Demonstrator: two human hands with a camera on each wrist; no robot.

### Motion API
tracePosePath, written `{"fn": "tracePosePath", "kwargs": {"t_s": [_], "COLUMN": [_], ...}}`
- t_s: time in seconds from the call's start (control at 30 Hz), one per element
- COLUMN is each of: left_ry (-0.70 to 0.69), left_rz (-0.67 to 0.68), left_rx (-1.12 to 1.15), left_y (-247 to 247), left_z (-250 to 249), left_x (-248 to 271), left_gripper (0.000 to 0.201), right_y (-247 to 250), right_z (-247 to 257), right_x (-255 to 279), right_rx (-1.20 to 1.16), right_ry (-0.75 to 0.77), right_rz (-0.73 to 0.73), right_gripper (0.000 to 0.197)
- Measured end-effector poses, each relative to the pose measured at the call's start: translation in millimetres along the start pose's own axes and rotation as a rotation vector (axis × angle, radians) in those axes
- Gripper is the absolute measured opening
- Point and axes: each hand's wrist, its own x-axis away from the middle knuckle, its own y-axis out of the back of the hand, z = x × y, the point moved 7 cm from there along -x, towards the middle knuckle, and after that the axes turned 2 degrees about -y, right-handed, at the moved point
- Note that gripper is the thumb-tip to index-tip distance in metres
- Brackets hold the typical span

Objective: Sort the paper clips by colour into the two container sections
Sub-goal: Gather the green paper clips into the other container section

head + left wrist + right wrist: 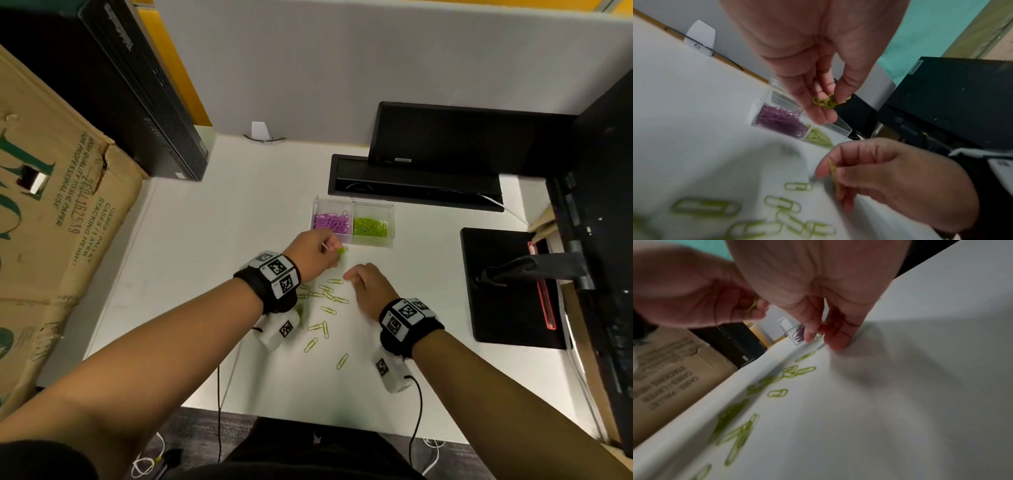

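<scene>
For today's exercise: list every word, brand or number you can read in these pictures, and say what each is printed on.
"Lenovo": black monitor.
"HIGH QUALITY TISSUE PAPER FOR PROFESSIONAL USE", "CASES / PALLET", "STACKING HEIGHT", handwritten number ending "162539": cardboard box.
Large green letters on the box: cut off.
Wristband squares: coded patterns, no words.

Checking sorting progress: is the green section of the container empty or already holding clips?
Holding clips. In the clear container, the right section has a pile of green clips; the left holds purple clips.
</scene>
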Motion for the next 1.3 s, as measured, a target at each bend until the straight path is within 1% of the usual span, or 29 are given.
{"fn": "tracePosePath", "kwargs": {"t_s": [0.07,0.17,0.27,0.3,0.37,0.43,0.5,0.57,0.6,0.67,0.73,0.77,0.83,0.87,0.97,1.03,1.07,1.13,1.2,1.23,1.3], "left_ry": [-0.02,-0.046,-0.091,-0.102,-0.118,-0.08,0.023,0.044,0.013,-0.073,-0.102,-0.105,-0.126,-0.145,-0.223,-0.243,-0.219,-0.108,0.008,0.05,0.084], "left_rz": [-0.025,-0.027,0.005,0.013,0.032,0.108,0.237,0.295,0.295,0.244,0.253,0.264,0.262,0.246,0.126,0.045,0.015,-0.022,-0.038,-0.024,0.058], "left_rx": [-0.006,-0.072,-0.181,-0.237,-0.344,-0.476,-0.617,-0.698,-0.742,-0.791,-0.826,-0.82,-0.776,-0.751,-0.626,-0.517,-0.454,-0.352,-0.334,-0.366,-0.474], "left_y": [2,1,-4,-6,-12,-22,-33,-42,-46,-49,-53,-54,-52,-49,-29,-15,-8,4,12,15,12], "left_z": [-10,-26,-45,-50,-60,-69,-71,-67,-67,-67,-58,-54,-53,-53,-54,-48,-40,-10,22,36,57], "left_x": [-11,-32,-50,-54,-62,-79,-95,-102,-104,-103,-101,-100,-97,-93,-71,-51,-41,-23,-5,3,17], "left_gripper": [0.011,0.015,0.016,0.017,0.022,0.03,0.041,0.046,0.045,0.039,0.042,0.044,0.046,0.045,0.033,0.028,0.024,0.019,0.019,0.021,0.029], "right_y": [-8,-21,-32,-36,-40,-41,-44,-54,-57,-57,-47,-44,-40,-40,-36,-24,-15,14,48,65,97], "right_z": [8,20,23,22,21,19,12,-3,-8,-8,8,11,13,12,8,3,0,-4,-1,2,13], "right_x": [-3,0,7,10,14,18,22,19,17,13,21,24,26,24,22,18,15,9,-1,-9,-27], "right_rx": [0.049,0.194,0.276,0.311,0.349,0.394,0.439,0.51,0.543,0.608,0.63,0.641,0.489,0.402,0.292,0.196,0.136,-0.032,-0.205,-0.231,-0.141], "right_ry": [0.035,0.098,0.162,0.178,0.208,0.225,0.189,0.144,0.135,0.185,0.247,0.254,0.182,0.174,0.111,0.038,0.004,-0.072,-0.091,-0.082,-0.045], "right_rz": [0.008,0.026,0.087,0.107,0.115,0.104,0.119,0.182,0.194,0.163,0.133,0.128,0.15,0.131,0.147,0.152,0.132,0.04,-0.061,-0.107,-0.198], "right_gripper": [0.025,0.025,0.041,0.041,0.029,0.022,0.023,0.034,0.034,0.022,0.014,0.015,0.023,0.025,0.032,0.032,0.031,0.024,0.021,0.021,0.024]}}
